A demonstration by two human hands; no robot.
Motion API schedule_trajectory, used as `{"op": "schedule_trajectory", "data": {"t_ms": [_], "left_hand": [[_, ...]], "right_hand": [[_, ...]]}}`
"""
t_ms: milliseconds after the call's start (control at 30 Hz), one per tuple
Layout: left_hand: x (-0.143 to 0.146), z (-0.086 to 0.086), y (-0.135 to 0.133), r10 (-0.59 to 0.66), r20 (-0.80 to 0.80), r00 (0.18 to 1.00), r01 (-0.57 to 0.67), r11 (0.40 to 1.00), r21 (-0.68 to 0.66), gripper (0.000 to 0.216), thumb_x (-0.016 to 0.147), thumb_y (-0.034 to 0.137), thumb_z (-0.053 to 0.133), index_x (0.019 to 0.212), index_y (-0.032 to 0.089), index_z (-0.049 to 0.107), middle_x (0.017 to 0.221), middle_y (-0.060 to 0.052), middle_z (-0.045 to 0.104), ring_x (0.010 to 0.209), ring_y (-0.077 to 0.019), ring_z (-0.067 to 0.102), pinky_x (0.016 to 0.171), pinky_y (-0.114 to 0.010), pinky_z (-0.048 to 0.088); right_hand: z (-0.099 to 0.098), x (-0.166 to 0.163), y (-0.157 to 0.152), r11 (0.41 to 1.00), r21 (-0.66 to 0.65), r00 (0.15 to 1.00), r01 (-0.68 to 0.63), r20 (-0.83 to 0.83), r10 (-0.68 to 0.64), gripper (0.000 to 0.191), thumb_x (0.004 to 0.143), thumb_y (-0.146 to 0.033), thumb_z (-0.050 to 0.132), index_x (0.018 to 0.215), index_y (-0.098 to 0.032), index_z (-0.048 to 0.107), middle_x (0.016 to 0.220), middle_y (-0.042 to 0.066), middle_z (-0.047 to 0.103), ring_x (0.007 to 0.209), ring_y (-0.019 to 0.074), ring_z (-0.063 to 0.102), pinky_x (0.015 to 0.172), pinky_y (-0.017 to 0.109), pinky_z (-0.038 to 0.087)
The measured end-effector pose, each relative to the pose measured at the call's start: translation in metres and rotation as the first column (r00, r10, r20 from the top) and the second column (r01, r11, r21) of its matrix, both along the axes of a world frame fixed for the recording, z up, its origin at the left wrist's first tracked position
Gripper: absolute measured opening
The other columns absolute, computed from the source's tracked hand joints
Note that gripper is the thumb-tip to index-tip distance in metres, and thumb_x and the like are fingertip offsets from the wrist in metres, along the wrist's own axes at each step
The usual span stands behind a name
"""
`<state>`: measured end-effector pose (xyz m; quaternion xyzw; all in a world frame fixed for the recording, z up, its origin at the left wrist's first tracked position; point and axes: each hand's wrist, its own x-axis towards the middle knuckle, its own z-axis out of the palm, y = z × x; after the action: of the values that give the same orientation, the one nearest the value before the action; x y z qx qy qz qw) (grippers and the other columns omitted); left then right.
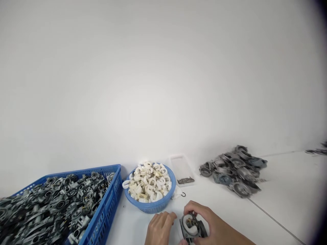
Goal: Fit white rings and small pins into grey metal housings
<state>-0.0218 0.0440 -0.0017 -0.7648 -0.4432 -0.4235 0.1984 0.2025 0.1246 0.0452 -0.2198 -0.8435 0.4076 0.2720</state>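
At the bottom edge my right hand [214,223] wraps its fingers round a small grey metal housing [192,226] with a pale part set in its middle. My left hand [159,228] lies just left of the housing, fingers curled, the fingertips close to it; whether they pinch anything is hidden. Both hands rest over the white table [281,197], just in front of the round blue basket [163,203].
The blue basket holds several white plastic rings [148,182]. A blue crate [107,204] of grey metal castings [51,207] stands at the left. A clear tray [182,170] with small dark pins sits behind, a loose ring [183,194] beside it. A pile of grey housings [235,170] lies at the right.
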Motion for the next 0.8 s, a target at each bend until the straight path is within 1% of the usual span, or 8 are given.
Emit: {"op": "schedule_trajectory", "data": {"t_ms": [100,167,233,333,433,533,667,800], "left_hand": [[0.001,-0.014,0.013,0.043,-0.024,0.999,-0.041,0.997,0.067,0.074,0.106,0.076,0.008,0.103,0.023,0.060,0.065,-0.003,0.065,0.049,-0.0215,0.063,0.048,-0.035,0.041],[0.002,-0.020,0.018,0.074,-0.016,0.997,-0.073,0.996,0.060,0.083,0.102,0.080,0.000,0.100,0.024,0.061,0.062,-0.002,0.064,0.046,-0.0209,0.061,0.046,-0.035,0.037],[0.004,-0.022,0.017,0.086,-0.010,0.996,-0.086,0.996,0.012,0.084,0.100,0.084,0.002,0.098,0.024,0.062,0.063,-0.002,0.063,0.047,-0.0207,0.061,0.046,-0.035,0.035],[0.005,-0.019,0.009,0.066,-0.022,0.998,-0.068,0.996,-0.062,0.075,0.102,0.083,0.017,0.101,0.024,0.062,0.069,-0.004,0.066,0.055,-0.0225,0.066,0.049,-0.035,0.040],[0.005,-0.016,0.003,0.038,-0.020,0.999,-0.040,0.992,-0.116,0.060,0.102,0.077,0.036,0.107,0.023,0.063,0.078,-0.005,0.069,0.065,-0.0242,0.071,0.055,-0.035,0.046],[0.003,-0.018,0.004,0.024,-0.030,0.999,-0.028,0.992,-0.123,0.057,0.099,0.077,0.044,0.104,0.024,0.064,0.076,-0.005,0.069,0.062,-0.0235,0.070,0.052,-0.034,0.044],[0.006,-0.028,0.010,0.036,-0.045,0.998,-0.041,0.992,-0.116,0.063,0.100,0.081,0.037,0.098,0.024,0.064,0.074,-0.006,0.069,0.056,-0.0221,0.066,0.047,-0.033,0.039],[0.013,-0.032,0.011,0.090,0.022,0.996,-0.089,0.995,-0.053,0.073,0.103,0.082,0.021,0.098,0.024,0.065,0.074,-0.006,0.068,0.059,-0.0230,0.066,0.052,-0.035,0.043]], "right_hand": [[-0.009,0.004,0.016,0.997,0.057,0.998,0.057,-0.007,-0.057,0.043,0.062,-0.017,0.062,0.104,-0.025,0.067,0.101,0.001,0.067,0.098,0.0280,0.063,0.089,0.036,0.053],[-0.018,0.008,0.029,0.991,0.076,0.994,0.113,-0.018,-0.112,0.047,0.063,-0.020,0.063,0.109,-0.027,0.071,0.108,0.003,0.071,0.103,0.0309,0.065,0.095,0.039,0.054],[-0.025,0.014,0.039,0.977,0.058,0.979,0.205,-0.038,-0.203,0.052,0.064,-0.026,0.068,0.116,-0.027,0.072,0.119,0.006,0.072,0.110,0.0343,0.066,0.097,0.041,0.055],[-0.029,0.025,0.048,0.942,-0.008,0.940,0.334,-0.072,-0.334,0.057,0.070,-0.039,0.071,0.126,-0.028,0.071,0.130,0.009,0.070,0.114,0.0348,0.067,0.093,0.041,0.059],[-0.025,0.034,0.052,0.914,-0.016,0.908,0.405,-0.111,-0.404,0.059,0.074,-0.050,0.072,0.129,-0.029,0.069,0.132,0.009,0.070,0.115,0.0345,0.067,0.091,0.040,0.060],[-0.018,0.043,0.057,0.888,0.040,0.881,0.458,-0.156,-0.447,0.058,0.076,-0.054,0.073,0.128,-0.029,0.069,0.129,0.010,0.072,0.122,0.0368,0.066,0.099,0.044,0.058],[-0.010,0.059,0.064,0.852,0.068,0.847,0.519,-0.176,-0.502,0.059,0.078,-0.057,0.075,0.131,-0.031,0.068,0.135,0.011,0.070,0.124,0.0381,0.065,0.103,0.047,0.056],[-0.005,0.088,0.078,0.866,0.017,0.844,0.500,-0.234,-0.483,0.061,0.079,-0.060,0.080,0.130,-0.029,0.067,0.136,0.013,0.069,0.132,0.0382,0.062,0.110,0.047,0.054]]}}
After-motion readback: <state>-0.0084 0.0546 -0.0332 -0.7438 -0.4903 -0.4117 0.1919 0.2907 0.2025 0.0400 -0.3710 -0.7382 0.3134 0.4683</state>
